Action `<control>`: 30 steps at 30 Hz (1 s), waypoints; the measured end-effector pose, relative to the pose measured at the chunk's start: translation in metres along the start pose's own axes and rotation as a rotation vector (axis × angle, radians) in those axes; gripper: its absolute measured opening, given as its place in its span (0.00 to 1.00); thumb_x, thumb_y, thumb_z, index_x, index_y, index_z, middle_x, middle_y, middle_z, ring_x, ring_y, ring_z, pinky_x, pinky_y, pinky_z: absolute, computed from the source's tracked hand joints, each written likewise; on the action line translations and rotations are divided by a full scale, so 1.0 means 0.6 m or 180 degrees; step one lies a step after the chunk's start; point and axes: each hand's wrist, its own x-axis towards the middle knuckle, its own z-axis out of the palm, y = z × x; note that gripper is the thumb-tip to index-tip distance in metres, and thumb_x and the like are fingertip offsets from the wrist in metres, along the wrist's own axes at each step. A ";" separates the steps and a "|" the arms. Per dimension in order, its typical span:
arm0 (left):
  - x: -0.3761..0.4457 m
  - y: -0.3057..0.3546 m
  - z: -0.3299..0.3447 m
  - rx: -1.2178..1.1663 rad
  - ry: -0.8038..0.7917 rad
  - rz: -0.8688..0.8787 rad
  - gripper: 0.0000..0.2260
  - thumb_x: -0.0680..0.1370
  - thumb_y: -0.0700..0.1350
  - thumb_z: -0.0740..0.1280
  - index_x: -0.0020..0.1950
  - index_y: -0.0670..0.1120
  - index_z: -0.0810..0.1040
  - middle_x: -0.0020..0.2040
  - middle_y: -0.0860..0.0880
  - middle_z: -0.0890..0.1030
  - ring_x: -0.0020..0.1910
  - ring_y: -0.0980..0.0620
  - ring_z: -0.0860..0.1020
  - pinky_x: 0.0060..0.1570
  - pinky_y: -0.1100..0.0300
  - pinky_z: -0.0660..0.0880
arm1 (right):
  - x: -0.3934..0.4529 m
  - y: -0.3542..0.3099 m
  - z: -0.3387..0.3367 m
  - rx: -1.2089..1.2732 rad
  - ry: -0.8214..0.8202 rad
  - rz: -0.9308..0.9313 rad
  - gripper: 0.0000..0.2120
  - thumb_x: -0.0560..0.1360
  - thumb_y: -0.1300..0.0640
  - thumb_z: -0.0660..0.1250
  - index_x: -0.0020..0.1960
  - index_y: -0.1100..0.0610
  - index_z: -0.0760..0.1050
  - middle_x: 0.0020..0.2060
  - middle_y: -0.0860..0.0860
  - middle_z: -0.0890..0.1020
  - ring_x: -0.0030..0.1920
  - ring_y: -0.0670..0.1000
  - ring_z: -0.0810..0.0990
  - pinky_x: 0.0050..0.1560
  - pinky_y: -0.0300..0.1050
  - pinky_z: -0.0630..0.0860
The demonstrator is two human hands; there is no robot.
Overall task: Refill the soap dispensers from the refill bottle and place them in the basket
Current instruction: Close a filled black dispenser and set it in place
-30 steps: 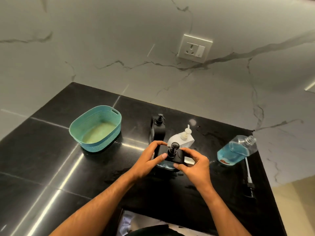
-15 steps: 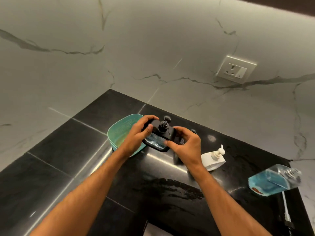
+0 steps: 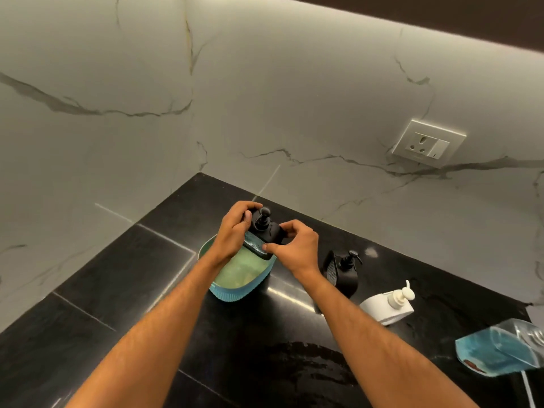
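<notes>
Both hands meet just above the middle of the frame, holding a black soap dispenser (image 3: 265, 231) over the teal basket (image 3: 235, 293); the left hand (image 3: 234, 231) grips the dispenser's left end, its fingers (image 3: 245, 206) curled over the top beside the pump; the right hand (image 3: 294, 245) pinches the right end, thumb on the near edge and fingers (image 3: 287, 226) bent over the black top; both hands are closed round it, neither one slack. The dispenser is tilted, its pump head pointing up and away, and its clear lower part shows blue soap; whether its bottom touches the basket rim cannot be told, since the hands hide that edge.

The basket stands on the black desk (image 3: 117, 278) just below the hands, centre of the frame, and its pale green floor shows bare between the two forearms. To the right of it, apart from it, a second black dispenser (image 3: 343, 272) stands upright on the desk; lower right of that, just beside it, a white dispenser (image 3: 388, 307) with a white pump; at the far right edge of the frame the clear refill bottle (image 3: 497, 354) lies tipped on its side, blue liquid pooled in its lower half, partly cut off by the frame.

A wet patch (image 3: 303, 369) glistens on the desk at lower centre, between the forearms; a white wall socket (image 3: 428, 142) sits on the marble wall at upper right.
</notes>
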 end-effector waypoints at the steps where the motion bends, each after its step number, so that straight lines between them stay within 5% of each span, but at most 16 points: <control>1: 0.000 -0.002 0.006 0.0039 0.0163 -0.0098 0.13 0.85 0.43 0.59 0.63 0.43 0.81 0.58 0.49 0.81 0.58 0.54 0.79 0.59 0.56 0.77 | 0.002 0.004 0.008 -0.0033 0.0004 0.0052 0.22 0.56 0.56 0.86 0.47 0.54 0.82 0.41 0.43 0.83 0.42 0.40 0.81 0.40 0.30 0.76; 6: -0.027 -0.025 0.039 0.0407 0.1053 -0.0591 0.11 0.83 0.41 0.66 0.64 0.42 0.81 0.59 0.48 0.82 0.57 0.55 0.79 0.59 0.59 0.77 | 0.003 0.021 0.037 -0.0189 -0.0067 0.0166 0.21 0.55 0.55 0.85 0.45 0.51 0.81 0.39 0.42 0.83 0.40 0.42 0.82 0.39 0.35 0.78; 10: -0.044 -0.027 0.057 0.0694 0.1561 -0.0948 0.09 0.82 0.46 0.68 0.57 0.44 0.85 0.48 0.49 0.86 0.48 0.51 0.83 0.52 0.54 0.79 | 0.001 0.027 0.054 -0.0318 -0.0084 0.0233 0.20 0.56 0.54 0.84 0.43 0.52 0.79 0.38 0.43 0.81 0.39 0.43 0.80 0.37 0.37 0.77; 13: -0.036 -0.026 0.059 0.0781 0.1523 -0.0942 0.08 0.82 0.45 0.68 0.51 0.44 0.86 0.42 0.50 0.86 0.42 0.52 0.82 0.45 0.56 0.76 | 0.007 0.030 0.062 -0.0583 -0.0157 0.0252 0.22 0.55 0.50 0.84 0.42 0.51 0.76 0.41 0.44 0.78 0.40 0.45 0.77 0.37 0.41 0.76; 17: -0.025 -0.032 0.057 0.0779 0.1365 -0.0989 0.07 0.82 0.45 0.69 0.48 0.46 0.87 0.39 0.51 0.86 0.38 0.55 0.81 0.41 0.63 0.69 | 0.020 0.030 0.062 -0.0914 -0.0329 0.0207 0.22 0.55 0.47 0.84 0.44 0.52 0.80 0.41 0.46 0.78 0.40 0.44 0.77 0.34 0.32 0.68; 21: -0.021 -0.062 0.060 0.0751 0.1264 -0.1099 0.10 0.81 0.44 0.70 0.41 0.46 0.84 0.33 0.52 0.83 0.34 0.53 0.80 0.37 0.60 0.72 | 0.024 0.032 0.062 -0.1205 -0.0482 0.0077 0.15 0.58 0.49 0.84 0.41 0.52 0.85 0.35 0.44 0.81 0.33 0.41 0.78 0.29 0.26 0.67; 24: -0.021 -0.077 0.064 0.0791 0.1244 -0.1172 0.12 0.81 0.43 0.69 0.38 0.45 0.81 0.31 0.51 0.81 0.33 0.50 0.79 0.35 0.55 0.74 | 0.026 0.035 0.070 -0.1543 -0.0448 0.0018 0.15 0.59 0.46 0.81 0.41 0.53 0.84 0.37 0.46 0.81 0.36 0.46 0.80 0.34 0.36 0.75; 30: -0.011 -0.084 0.067 0.0777 0.1129 -0.1126 0.09 0.82 0.42 0.67 0.46 0.46 0.85 0.38 0.51 0.85 0.37 0.53 0.80 0.41 0.52 0.79 | 0.034 0.035 0.072 -0.1904 -0.0469 -0.0155 0.18 0.61 0.42 0.80 0.42 0.53 0.82 0.39 0.47 0.77 0.47 0.48 0.71 0.38 0.41 0.73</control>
